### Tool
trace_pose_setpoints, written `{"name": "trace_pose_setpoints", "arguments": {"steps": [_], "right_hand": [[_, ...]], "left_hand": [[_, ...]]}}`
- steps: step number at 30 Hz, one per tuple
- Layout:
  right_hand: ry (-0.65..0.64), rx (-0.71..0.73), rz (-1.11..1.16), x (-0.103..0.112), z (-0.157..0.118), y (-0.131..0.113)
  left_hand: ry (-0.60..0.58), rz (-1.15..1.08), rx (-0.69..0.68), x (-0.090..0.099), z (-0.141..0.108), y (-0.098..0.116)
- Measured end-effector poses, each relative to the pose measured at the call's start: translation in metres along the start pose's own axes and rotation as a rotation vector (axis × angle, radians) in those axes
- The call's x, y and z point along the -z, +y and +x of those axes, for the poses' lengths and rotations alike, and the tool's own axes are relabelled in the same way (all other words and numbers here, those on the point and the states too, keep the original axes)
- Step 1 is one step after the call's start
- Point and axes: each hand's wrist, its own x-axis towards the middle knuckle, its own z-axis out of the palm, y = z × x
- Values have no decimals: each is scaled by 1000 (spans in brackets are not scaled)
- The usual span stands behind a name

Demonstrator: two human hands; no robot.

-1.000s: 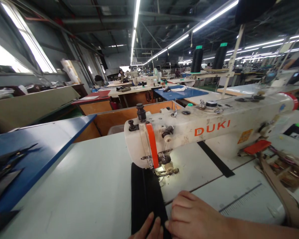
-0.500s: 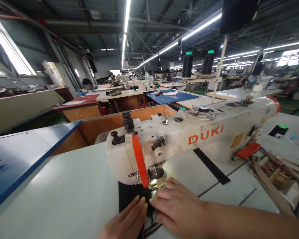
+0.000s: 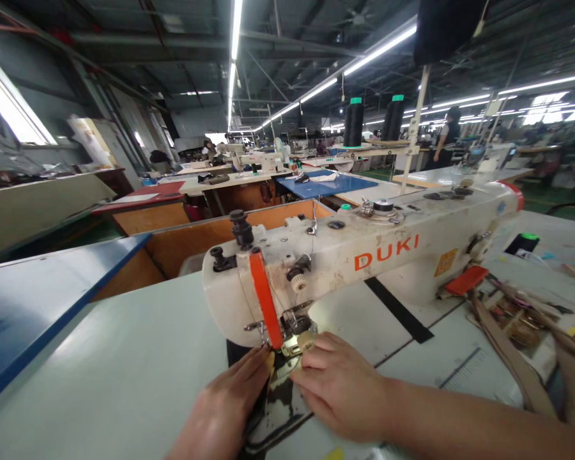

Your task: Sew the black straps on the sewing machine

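A white sewing machine (image 3: pixel 330 249) marked DUKI, with an orange guard strip (image 3: pixel 266 300) at its head, stands across the table. Black fabric (image 3: pixel 234 352) lies under the head, mostly hidden behind my fingers. My left hand (image 3: pixel 227 396) is left of the needle area, its fingers pressed together on the fabric's edge. On the other side, my right hand (image 3: pixel 338 380) has curled fingers close to a cream round knob (image 3: pixel 306 341); what they pinch is hidden. Between the hands a metal plate (image 3: pixel 287 366) and a worn dark machine bed (image 3: pixel 280 402) show.
A black strip (image 3: pixel 400 311) lies on the table (image 3: pixel 158 358) behind the machine arm. To the right sits a tray of tools and straps (image 3: pixel 517 319), near an orange-red object (image 3: pixel 467 281). Black thread cones (image 3: pixel 353 124) stand behind. A person (image 3: pixel 444 137) is in the background.
My left hand has moved forward, up beside the needle area, and the fabric has gone further under the head. More of the bed shows. My right hand stays close to the knob.
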Motion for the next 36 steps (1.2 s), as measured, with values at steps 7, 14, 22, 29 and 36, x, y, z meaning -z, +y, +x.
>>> {"name": "trace_pose_setpoints", "arguments": {"steps": [7, 14, 22, 29, 36], "right_hand": [[64, 5, 40, 0, -9, -2], [98, 48, 73, 3, -13, -8], [56, 68, 90, 5, -27, -44], [8, 123, 117, 4, -29, -48], [-2, 140, 142, 2, -29, -48]], "left_hand": [[-1, 105, -22, 16, -14, 27], [-100, 167, 12, 42, -53, 95], [-76, 78, 114, 40, -60, 106], [-174, -8, 262, 36, -68, 110], [-266, -59, 379, 34, -71, 108]]}}
